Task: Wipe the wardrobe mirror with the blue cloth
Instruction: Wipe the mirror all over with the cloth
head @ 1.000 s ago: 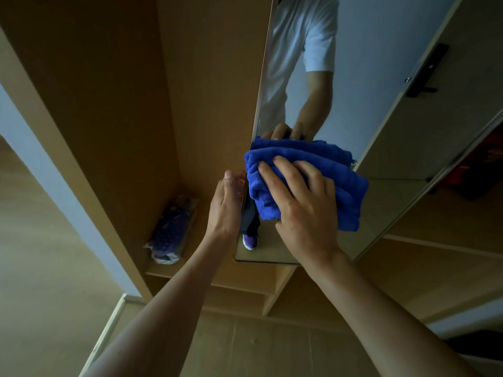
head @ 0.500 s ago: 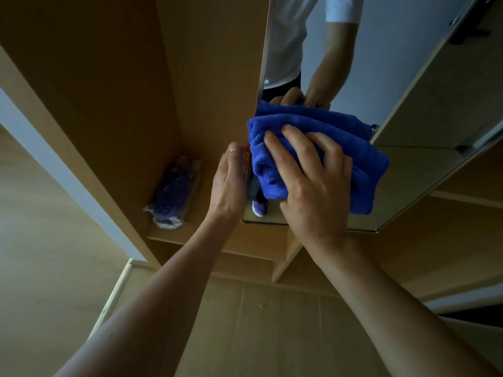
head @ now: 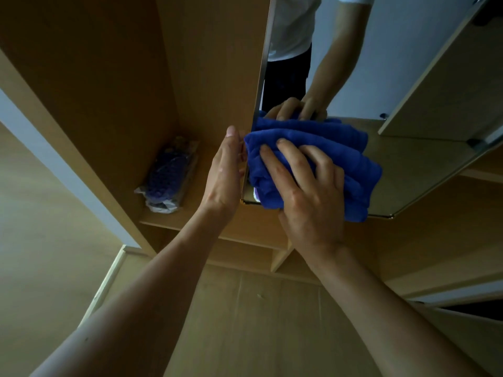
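Over on the far left, a bagged bundle (head: 168, 175) sat on the wardrobe shelf (head: 190, 221), well apart from the action. Next came the left hand (head: 226, 175), fingers straight and pointing up, laid against the left edge of the mirror (head: 408, 172) and holding nothing, apparently steadying the panel. Just beside it was the blue cloth (head: 326, 148), folded thick and flat on the glass at the mirror's lower left corner, with its bottom fold spilling over the lower edge. The right hand (head: 307, 191) was planted on top, fingers spread and pressing the cloth to the glass. Its thumb couldn't be made out. And here's what mattered: the mirror was a tall panel with its long axis running up and away from both hands, so most of the glass lay above and to the right of the cloth. The right hand was the nearer one. By my reckoning, the next stroke called for a push upward or out to the right.
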